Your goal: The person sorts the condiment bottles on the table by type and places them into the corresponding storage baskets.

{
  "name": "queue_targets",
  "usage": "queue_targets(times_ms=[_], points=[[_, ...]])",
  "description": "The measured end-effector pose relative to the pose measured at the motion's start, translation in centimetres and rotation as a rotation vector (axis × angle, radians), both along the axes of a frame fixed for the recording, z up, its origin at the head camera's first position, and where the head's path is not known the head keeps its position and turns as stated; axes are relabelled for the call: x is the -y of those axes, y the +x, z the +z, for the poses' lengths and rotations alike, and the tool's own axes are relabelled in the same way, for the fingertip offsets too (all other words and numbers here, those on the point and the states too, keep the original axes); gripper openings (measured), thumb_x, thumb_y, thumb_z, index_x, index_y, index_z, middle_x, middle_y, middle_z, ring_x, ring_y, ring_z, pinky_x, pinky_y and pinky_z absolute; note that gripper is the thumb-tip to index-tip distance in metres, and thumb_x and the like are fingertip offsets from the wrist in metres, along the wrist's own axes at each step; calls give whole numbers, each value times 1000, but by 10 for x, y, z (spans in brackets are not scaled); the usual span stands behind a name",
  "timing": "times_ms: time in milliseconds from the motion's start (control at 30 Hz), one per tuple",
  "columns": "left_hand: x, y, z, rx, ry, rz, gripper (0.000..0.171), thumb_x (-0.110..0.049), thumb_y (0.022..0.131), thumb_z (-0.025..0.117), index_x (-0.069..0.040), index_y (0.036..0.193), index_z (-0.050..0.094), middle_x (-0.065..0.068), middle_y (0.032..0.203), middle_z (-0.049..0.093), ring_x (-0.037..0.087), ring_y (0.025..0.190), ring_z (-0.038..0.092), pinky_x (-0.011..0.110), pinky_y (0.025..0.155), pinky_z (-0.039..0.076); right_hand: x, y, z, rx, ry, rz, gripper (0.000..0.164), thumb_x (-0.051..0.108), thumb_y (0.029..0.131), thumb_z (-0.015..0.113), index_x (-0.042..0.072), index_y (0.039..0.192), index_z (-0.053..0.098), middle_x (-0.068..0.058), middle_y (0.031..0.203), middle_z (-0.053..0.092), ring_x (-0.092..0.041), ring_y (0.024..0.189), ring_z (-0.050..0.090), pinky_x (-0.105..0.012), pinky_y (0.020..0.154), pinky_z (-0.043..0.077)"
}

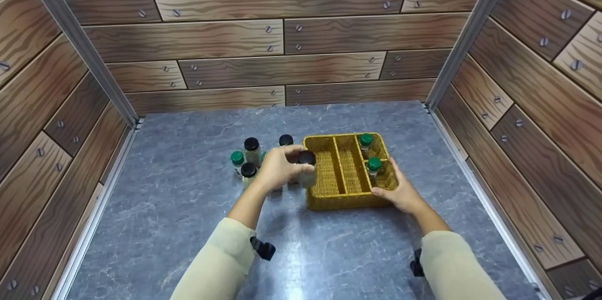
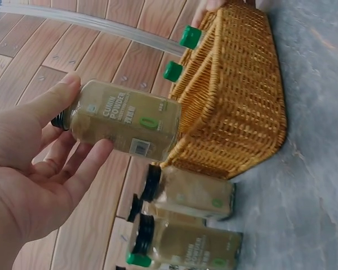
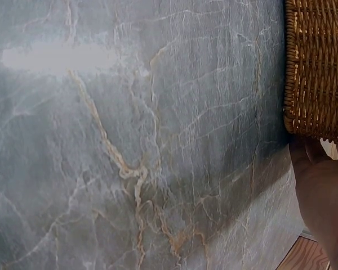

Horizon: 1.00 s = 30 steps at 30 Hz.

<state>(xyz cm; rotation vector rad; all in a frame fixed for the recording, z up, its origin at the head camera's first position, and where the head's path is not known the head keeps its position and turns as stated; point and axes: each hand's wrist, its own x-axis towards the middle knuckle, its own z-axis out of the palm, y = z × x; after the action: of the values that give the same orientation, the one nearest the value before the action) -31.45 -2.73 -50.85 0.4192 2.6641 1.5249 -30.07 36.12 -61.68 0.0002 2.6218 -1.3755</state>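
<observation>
Okay, cumin jar up in one hand, basket gripped in the other

So the left hand [image 1: 278,169] has its thumb and fingertips clamped around the black cap of a cumin powder jar [image 2: 129,121]. Jar's pretty much upright, raised off the tabletop [image 1: 197,229], right by the basket's left rim. Can't honestly tell from these angles whether its base is past that rim or just outside.

Right hand [image 1: 403,194] is gripping the woven basket [image 1: 345,202] at its front right corner: thumb at the front rim, fingers along the outer right wall, with thumb and fingers spread apart around the corner.

Inside, the right-hand column is split in two: one green-capped jar [image 1: 365,140] in the back bit, another green-topped bottle [image 1: 374,164] in the front bit.

Left of the basket there's a bunch of standing jars [image 1: 252,145], black caps and green caps mixed. Some are half hidden behind the left hand, so no exact count from me.
</observation>
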Motion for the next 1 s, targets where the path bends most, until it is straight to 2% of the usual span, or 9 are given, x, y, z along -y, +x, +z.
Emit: queue_targets(times_ms=[133,300,533,700,1000], points=[[-5,-10,4,23,-14,7,47,-34,85,95,-23,127,79,4,122,81,24,108,75,42,95,63,0,0,1,5,5,0,129,47,92,86,28,175,-11,-28,181,-3,-59,165,6,-76,132,7],[-14,-22,7,6,-30,-20,45,-34,85,94,-24,127,79,2,123,82,23,110,75,41,98,62,-1,1,0,-19,0,-1,126,43,93,86,25,176,-7,-26,182,-2,-56,166,7,-74,133,8],[-29,-31,10,26,12,-37,46,-27,87,94,-19,129,79,2,123,82,24,112,76,41,100,61,1,2,1,-13,-37,-2,129,39,90,90,24,176,-6,-30,180,3,-57,165,11,-72,134,10],[-42,-37,11,40,42,-35,47,-27,87,93,-19,131,78,4,125,82,24,112,76,38,96,63,2,3,2,-1,-36,-12,130,40,90,90,26,176,-7,-33,179,7,-59,163,17,-73,133,13],[-66,-44,6,-58,51,-44,42,-25,87,93,-17,127,79,7,126,81,25,111,77,39,99,62,0,2,1,10,-2,-21,130,45,89,89,29,175,-6,-33,179,8,-61,161,20,-74,132,15]])
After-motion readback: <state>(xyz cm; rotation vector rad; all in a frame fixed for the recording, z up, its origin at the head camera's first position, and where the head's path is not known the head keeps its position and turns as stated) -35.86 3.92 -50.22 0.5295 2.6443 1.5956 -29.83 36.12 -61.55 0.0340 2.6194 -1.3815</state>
